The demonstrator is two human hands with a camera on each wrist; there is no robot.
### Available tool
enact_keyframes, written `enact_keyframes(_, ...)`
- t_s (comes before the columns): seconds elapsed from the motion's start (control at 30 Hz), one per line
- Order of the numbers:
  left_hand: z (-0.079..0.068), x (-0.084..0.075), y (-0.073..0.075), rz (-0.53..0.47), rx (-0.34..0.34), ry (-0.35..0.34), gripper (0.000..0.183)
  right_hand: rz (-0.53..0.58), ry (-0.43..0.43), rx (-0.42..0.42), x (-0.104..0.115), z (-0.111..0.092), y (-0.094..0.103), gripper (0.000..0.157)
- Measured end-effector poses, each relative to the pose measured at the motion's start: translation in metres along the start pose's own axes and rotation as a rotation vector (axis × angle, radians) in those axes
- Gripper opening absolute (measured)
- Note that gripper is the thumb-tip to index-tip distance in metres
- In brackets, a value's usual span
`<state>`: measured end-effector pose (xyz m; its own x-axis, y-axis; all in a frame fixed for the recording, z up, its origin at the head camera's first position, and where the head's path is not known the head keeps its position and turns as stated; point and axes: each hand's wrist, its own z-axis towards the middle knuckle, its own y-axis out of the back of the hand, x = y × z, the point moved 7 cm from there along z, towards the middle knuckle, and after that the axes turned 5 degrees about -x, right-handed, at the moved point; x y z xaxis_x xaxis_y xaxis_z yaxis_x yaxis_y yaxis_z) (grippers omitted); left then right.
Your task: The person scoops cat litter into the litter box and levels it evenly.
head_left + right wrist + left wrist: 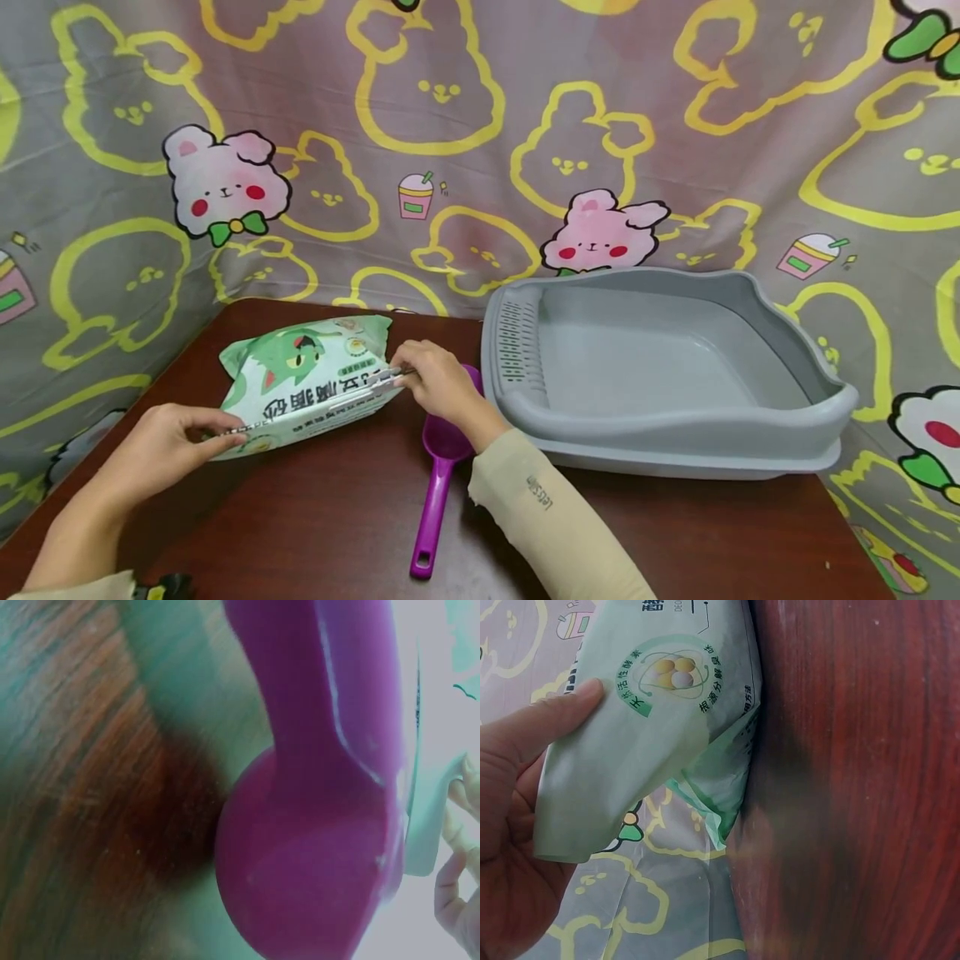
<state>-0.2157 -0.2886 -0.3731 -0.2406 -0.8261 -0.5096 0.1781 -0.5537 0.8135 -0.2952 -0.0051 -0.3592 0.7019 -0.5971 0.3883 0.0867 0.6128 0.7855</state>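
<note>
A pale green bag of cat litter (318, 379), printed with a green cat, lies on the left of the table. My left hand (161, 446) pinches its near left corner between thumb and fingers. In the left wrist view, the thumb (562, 712) presses on the bag's flat edge (592, 802). At the bag's other end, my right hand (438, 379) grips the right corner of its top edge. A purple scoop (433, 508) lies partly beneath the right wrist, its handle toward me. That scoop (315, 847) fills much of the right wrist view.
To the right stands a large grey litter box (637, 358) with a slotted ledge on its left side. The brown wooden table (330, 525) meets a patterned curtain (465, 183) at the back and sides. Something dark (168, 585) shows beside the left sleeve.
</note>
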Motion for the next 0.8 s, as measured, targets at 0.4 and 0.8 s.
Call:
enact_keyframes(0.4,0.000,0.004,-0.001,-0.031,0.023,0.023,0.007,-0.017,-0.136,-0.040,-0.011,-0.006,0.013,0.012)
enact_keyframes(0.8,0.000,0.013,-0.003,-0.052,0.046,0.056,0.007,-0.025,-0.107,-0.094,-0.011,-0.012,0.027,0.011)
